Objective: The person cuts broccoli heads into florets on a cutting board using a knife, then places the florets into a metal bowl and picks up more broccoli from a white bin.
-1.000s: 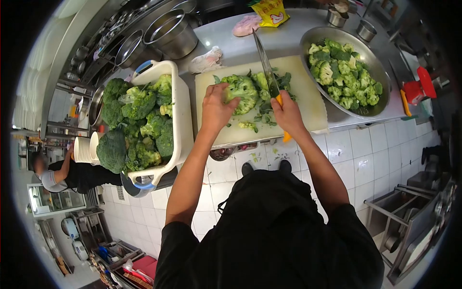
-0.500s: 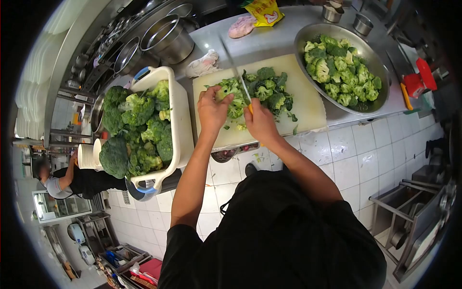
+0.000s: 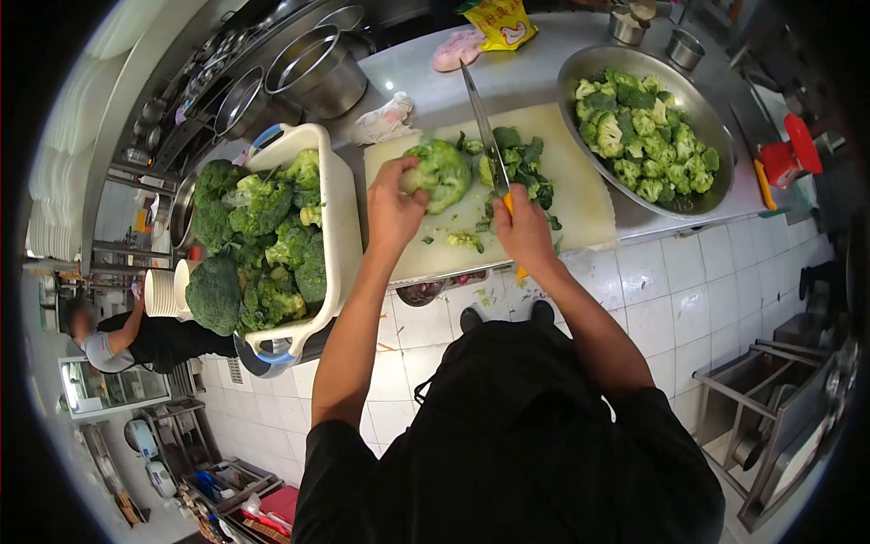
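My left hand grips a head of broccoli, slightly blurred, over the left part of the white cutting board. In my right hand is a knife with a yellow-orange handle, its blade pointing away from me toward the back of the counter. The blade stands apart from the broccoli head, to its right. Cut florets and leaves lie on the board beside and partly behind the blade. Small green trimmings are scattered near the board's front edge.
Left of the board, a white tub holds several broccoli heads. A steel bowl of cut florets sits at right. Behind are a white cloth, pink cloth, yellow packet and steel pots. A person stands far left.
The knife has moved right, away from the broccoli, and its blade tip has swung right. My left hand has lifted or turned the broccoli head, which now shows more fully.
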